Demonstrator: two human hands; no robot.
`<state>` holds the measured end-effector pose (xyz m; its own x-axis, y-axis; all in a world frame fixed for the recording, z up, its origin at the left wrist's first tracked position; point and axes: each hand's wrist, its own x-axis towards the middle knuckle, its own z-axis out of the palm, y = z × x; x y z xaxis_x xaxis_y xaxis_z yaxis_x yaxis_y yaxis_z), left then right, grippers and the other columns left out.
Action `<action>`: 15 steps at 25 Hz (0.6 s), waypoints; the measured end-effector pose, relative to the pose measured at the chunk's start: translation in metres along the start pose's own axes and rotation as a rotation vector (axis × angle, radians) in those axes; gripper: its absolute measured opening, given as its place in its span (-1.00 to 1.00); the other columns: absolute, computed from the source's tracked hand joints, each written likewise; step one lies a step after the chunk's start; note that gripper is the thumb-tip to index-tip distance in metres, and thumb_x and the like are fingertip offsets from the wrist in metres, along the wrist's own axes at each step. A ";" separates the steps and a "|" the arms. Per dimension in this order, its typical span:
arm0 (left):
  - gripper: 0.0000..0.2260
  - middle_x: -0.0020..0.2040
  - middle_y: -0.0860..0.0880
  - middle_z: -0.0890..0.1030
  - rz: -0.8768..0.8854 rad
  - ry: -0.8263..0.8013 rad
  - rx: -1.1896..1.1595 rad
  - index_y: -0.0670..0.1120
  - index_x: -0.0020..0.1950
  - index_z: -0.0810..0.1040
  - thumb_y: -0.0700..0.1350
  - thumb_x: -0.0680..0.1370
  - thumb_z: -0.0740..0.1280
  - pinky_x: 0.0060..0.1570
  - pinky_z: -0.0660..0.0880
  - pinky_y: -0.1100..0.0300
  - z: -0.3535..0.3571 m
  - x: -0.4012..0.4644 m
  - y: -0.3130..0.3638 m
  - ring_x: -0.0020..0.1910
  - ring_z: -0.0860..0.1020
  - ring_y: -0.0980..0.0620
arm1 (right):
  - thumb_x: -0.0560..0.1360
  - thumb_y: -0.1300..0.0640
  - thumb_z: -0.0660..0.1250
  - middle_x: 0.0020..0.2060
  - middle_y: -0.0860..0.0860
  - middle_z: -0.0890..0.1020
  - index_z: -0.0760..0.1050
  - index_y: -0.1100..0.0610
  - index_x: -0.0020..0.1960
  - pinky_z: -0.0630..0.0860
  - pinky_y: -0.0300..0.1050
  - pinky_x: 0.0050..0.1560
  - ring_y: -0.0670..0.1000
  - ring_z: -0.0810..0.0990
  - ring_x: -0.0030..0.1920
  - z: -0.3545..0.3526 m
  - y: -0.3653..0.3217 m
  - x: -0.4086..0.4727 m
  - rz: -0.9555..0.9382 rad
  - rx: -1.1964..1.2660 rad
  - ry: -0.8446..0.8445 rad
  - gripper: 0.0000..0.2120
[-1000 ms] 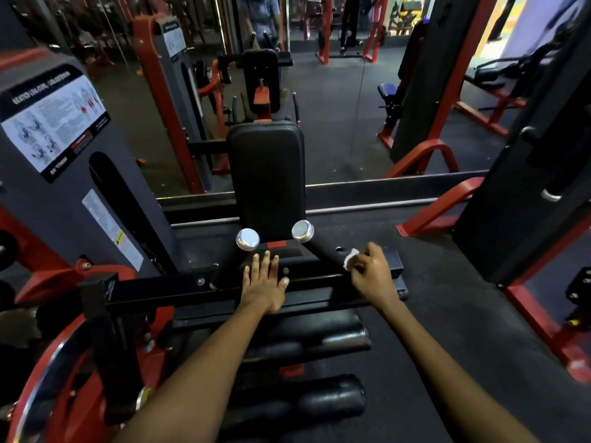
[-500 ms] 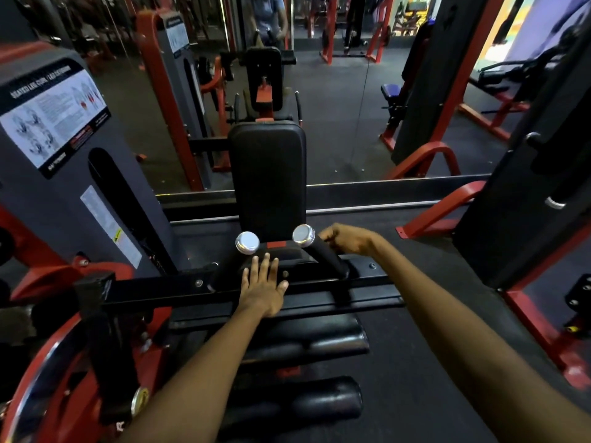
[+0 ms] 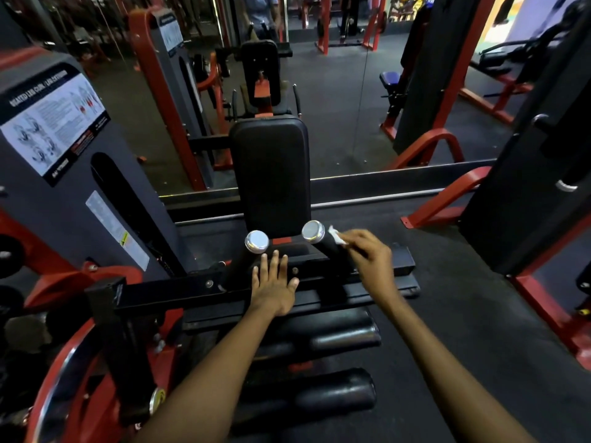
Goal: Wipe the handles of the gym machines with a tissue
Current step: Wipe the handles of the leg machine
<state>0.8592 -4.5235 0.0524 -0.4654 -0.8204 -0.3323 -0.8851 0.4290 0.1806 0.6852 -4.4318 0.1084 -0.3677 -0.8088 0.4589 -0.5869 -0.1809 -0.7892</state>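
Note:
Two black handles with chrome end caps stick up from the leg machine's frame, the left handle [image 3: 246, 254] and the right handle [image 3: 323, 243]. My right hand [image 3: 371, 254] pinches a small white tissue [image 3: 336, 235] against the right side of the right handle, just below its cap. My left hand [image 3: 273, 282] lies flat, fingers straight, on the black crossbar [image 3: 179, 290] between the two handles.
A black back pad [image 3: 271, 174] stands upright behind the handles. A grey weight-stack housing [image 3: 64, 167] with an instruction label rises at the left. Black foam rollers [image 3: 329, 334] lie below the crossbar. Red and black machine frames [image 3: 524, 219] stand at the right. A mirror behind shows a person.
My right hand slid from low on the right handle up past its cap, then came back beside the handle's top with the tissue showing. My left hand stayed put.

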 end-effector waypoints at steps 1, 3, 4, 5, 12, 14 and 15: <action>-0.45 0.56 -0.03 -0.34 0.007 0.008 -0.002 -0.05 0.57 -0.27 0.09 0.69 -0.09 0.46 -0.32 -0.05 0.000 -0.001 0.000 0.51 -0.37 -0.08 | 0.40 0.41 0.32 -0.12 -0.05 0.58 0.61 0.14 0.07 0.45 -0.30 -0.03 -0.17 0.55 -0.09 0.003 0.014 -0.013 0.037 -0.055 0.049 -0.68; -0.46 0.56 -0.03 -0.32 0.020 0.023 -0.018 -0.05 0.57 -0.26 0.09 0.69 -0.09 0.46 -0.31 -0.05 -0.001 -0.002 -0.001 0.52 -0.36 -0.08 | 0.39 0.45 0.34 -0.13 -0.03 0.56 0.61 0.14 0.08 0.40 -0.36 -0.04 -0.03 0.58 -0.08 0.000 0.036 -0.025 0.126 -0.162 0.074 -0.66; -0.46 0.57 -0.03 -0.32 0.029 0.030 -0.026 -0.05 0.58 -0.25 0.08 0.69 -0.09 0.46 -0.30 -0.05 -0.001 -0.003 -0.002 0.52 -0.35 -0.07 | 0.39 0.46 0.34 -0.14 -0.02 0.54 0.61 0.18 0.07 0.36 -0.45 -0.06 0.05 0.58 -0.08 -0.003 0.038 -0.026 0.181 -0.199 0.076 -0.67; -0.46 0.57 -0.03 -0.31 0.043 0.044 -0.030 -0.06 0.58 -0.24 0.08 0.69 -0.08 0.47 -0.29 -0.05 0.000 -0.005 -0.003 0.53 -0.34 -0.07 | 0.39 0.45 0.34 -0.15 -0.01 0.53 0.61 0.22 0.07 0.34 -0.51 -0.09 0.09 0.58 -0.09 -0.005 0.034 -0.025 0.228 -0.222 0.091 -0.70; -0.52 0.60 0.02 -0.12 0.184 0.276 -0.036 -0.05 0.59 -0.06 -0.01 0.70 -0.04 0.50 -0.12 0.09 0.005 -0.011 -0.025 0.57 -0.14 0.02 | 0.37 0.46 0.30 -0.16 -0.02 0.43 0.55 0.24 -0.08 0.37 -0.39 -0.16 -0.22 0.48 -0.19 0.022 -0.001 -0.038 0.041 -0.256 0.150 -0.79; -0.52 0.60 0.06 -0.10 0.203 0.307 -0.028 -0.04 0.60 -0.04 -0.01 0.69 -0.03 0.49 -0.02 0.11 0.002 -0.008 -0.035 0.57 -0.07 0.04 | 0.36 0.48 0.32 -0.16 -0.01 0.39 0.54 0.22 -0.06 0.37 -0.24 -0.23 0.01 0.54 -0.22 0.029 0.009 -0.055 0.233 -0.385 0.191 -0.76; -0.52 0.60 0.08 -0.11 0.227 0.285 -0.035 -0.03 0.60 -0.05 0.00 0.69 -0.03 0.48 0.00 0.11 0.001 -0.007 -0.039 0.57 -0.08 0.05 | 0.36 0.46 0.34 -0.15 0.01 0.38 0.54 0.22 -0.02 0.36 -0.21 -0.25 0.10 0.54 -0.23 0.033 0.006 -0.061 0.284 -0.443 0.234 -0.75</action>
<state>0.8968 -4.5338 0.0470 -0.6252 -0.7804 -0.0101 -0.7566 0.6029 0.2531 0.7282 -4.4024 0.0624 -0.6752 -0.6373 0.3715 -0.6694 0.3178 -0.6715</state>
